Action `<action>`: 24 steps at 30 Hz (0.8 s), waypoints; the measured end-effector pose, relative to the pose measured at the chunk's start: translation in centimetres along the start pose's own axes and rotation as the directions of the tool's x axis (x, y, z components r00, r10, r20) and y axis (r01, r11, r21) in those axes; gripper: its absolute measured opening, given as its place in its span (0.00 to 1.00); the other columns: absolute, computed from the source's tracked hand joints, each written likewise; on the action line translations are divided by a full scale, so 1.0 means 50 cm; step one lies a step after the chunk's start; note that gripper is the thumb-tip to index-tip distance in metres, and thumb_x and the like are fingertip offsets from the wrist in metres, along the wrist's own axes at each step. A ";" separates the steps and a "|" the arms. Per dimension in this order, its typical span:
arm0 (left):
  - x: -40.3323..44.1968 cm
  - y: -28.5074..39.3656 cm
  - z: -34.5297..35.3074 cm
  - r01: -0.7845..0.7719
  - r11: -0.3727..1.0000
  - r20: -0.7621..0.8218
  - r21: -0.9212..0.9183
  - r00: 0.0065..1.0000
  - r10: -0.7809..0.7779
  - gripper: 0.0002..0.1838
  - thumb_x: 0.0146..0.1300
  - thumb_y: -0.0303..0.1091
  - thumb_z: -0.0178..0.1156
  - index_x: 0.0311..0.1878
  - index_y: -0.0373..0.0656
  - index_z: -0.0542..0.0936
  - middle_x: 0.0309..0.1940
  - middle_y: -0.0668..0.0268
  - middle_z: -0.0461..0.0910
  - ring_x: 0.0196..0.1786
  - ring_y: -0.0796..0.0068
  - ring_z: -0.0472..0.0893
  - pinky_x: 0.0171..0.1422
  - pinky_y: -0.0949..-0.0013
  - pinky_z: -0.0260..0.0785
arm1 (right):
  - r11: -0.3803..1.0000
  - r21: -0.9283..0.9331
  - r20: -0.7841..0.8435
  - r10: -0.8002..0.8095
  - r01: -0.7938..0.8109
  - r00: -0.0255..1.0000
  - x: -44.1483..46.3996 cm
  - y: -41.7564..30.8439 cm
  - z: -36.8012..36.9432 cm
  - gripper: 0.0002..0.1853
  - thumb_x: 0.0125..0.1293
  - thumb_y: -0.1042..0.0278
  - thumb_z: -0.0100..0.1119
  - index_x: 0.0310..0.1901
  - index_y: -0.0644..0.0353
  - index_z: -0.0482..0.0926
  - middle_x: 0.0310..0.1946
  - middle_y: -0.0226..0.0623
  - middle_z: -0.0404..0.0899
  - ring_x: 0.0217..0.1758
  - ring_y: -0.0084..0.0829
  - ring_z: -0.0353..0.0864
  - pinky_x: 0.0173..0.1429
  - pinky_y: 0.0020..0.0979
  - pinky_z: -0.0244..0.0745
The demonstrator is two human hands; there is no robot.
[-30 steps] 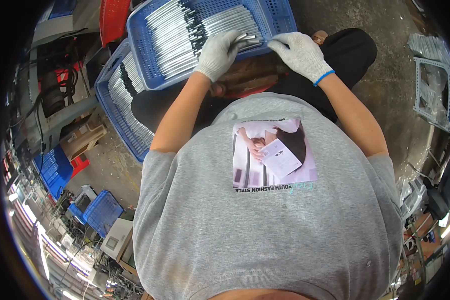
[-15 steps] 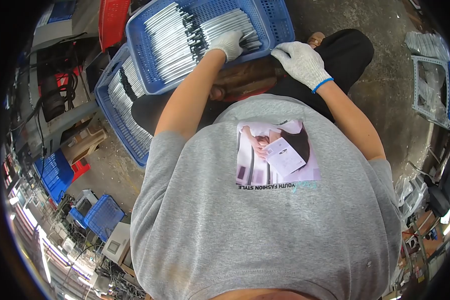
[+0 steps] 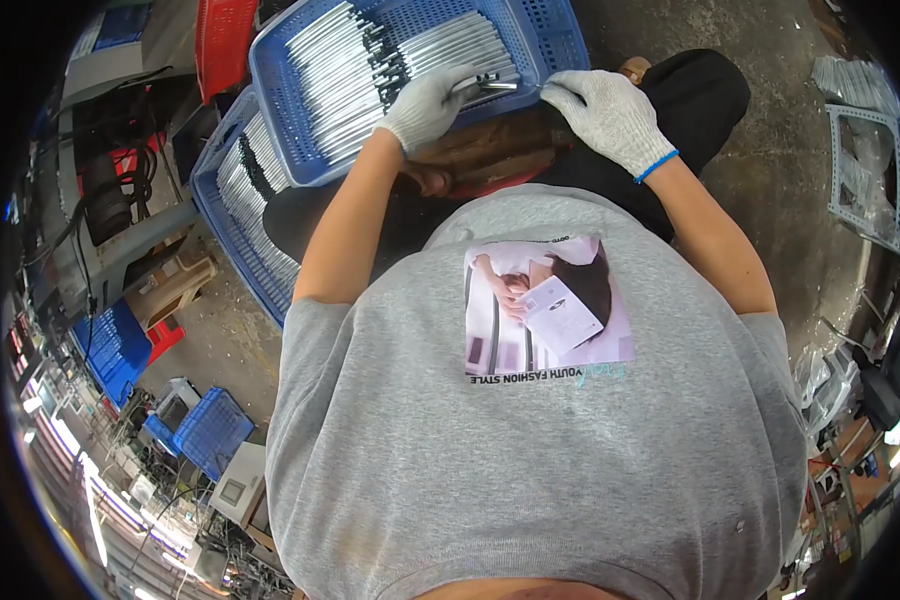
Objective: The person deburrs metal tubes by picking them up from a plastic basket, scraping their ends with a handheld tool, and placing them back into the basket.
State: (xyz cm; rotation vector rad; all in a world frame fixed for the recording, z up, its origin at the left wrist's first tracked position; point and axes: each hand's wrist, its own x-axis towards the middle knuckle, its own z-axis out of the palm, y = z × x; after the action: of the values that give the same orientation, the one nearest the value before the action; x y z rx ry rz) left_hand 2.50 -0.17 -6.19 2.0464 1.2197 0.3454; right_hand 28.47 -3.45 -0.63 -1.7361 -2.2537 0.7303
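Note:
My left hand (image 3: pixel 426 108), in a white knit glove, is closed on metal rods (image 3: pixel 497 86) with black ends, over the near side of a blue basket (image 3: pixel 305 172). Many silvery rods (image 3: pixel 335 85) lie in rows inside that basket, with black parts along the middle. My right hand (image 3: pixel 610 118), gloved with a blue cuff, is at the basket's right corner. Its thumb and forefinger are pinched together near the rods' ends; a tiny thing at the fingertips is too small to name.
A second blue basket (image 3: pixel 253 262) with more rods sits lower left, partly under the first. A red crate (image 3: pixel 220 50) stands at the upper left beside machinery (image 3: pixel 110 200). A grey crate frame (image 3: pixel 863 165) is on the right. My bent knee (image 3: pixel 705 95) is beyond my right hand.
My left hand has drawn back toward me and left from the rows, and rods with black ends now show in its fingers. My right hand has barely moved and stays pinched.

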 end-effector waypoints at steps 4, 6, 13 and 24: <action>-0.020 0.015 -0.020 0.001 0.998 0.004 -0.061 1.000 -0.001 0.10 0.65 0.24 0.55 0.47 0.45 0.81 0.34 0.61 0.81 0.34 0.57 0.78 0.44 0.59 0.71 | 0.999 0.005 -0.009 -0.042 0.042 0.999 -0.004 -0.009 -0.009 0.19 0.70 0.49 0.55 0.46 0.54 0.88 0.41 0.35 0.89 0.41 0.47 0.87 0.43 0.39 0.79; -0.025 0.018 -0.024 0.021 0.999 0.017 -0.038 1.000 -0.020 0.10 0.64 0.24 0.56 0.46 0.45 0.81 0.32 0.62 0.79 0.33 0.58 0.77 0.42 0.60 0.70 | 0.997 0.007 -0.012 -0.071 0.071 0.997 -0.005 -0.013 -0.013 0.19 0.70 0.49 0.55 0.46 0.54 0.88 0.41 0.35 0.89 0.40 0.47 0.87 0.42 0.39 0.79; -0.036 0.030 -0.017 -0.029 0.994 -0.067 -0.108 0.998 0.022 0.10 0.63 0.24 0.57 0.46 0.46 0.82 0.31 0.63 0.77 0.31 0.59 0.76 0.41 0.61 0.69 | 0.995 -0.045 0.023 -0.093 0.094 0.995 -0.003 -0.028 -0.022 0.18 0.70 0.49 0.55 0.44 0.53 0.88 0.40 0.35 0.89 0.38 0.46 0.87 0.42 0.39 0.80; -0.043 0.050 0.001 -0.148 0.980 -0.302 0.135 0.936 0.183 0.15 0.60 0.24 0.59 0.49 0.48 0.83 0.34 0.69 0.80 0.34 0.67 0.74 0.45 0.65 0.66 | 0.992 -0.061 0.052 -0.103 0.106 0.993 -0.001 -0.038 -0.028 0.17 0.69 0.51 0.56 0.43 0.52 0.89 0.39 0.36 0.89 0.37 0.45 0.87 0.42 0.39 0.81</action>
State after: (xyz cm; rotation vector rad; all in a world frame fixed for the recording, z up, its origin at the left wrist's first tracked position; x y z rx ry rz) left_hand 3.05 -2.76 -4.20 2.2585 1.2755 0.7217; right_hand 27.49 -3.49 1.53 -1.6299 -2.4045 0.6929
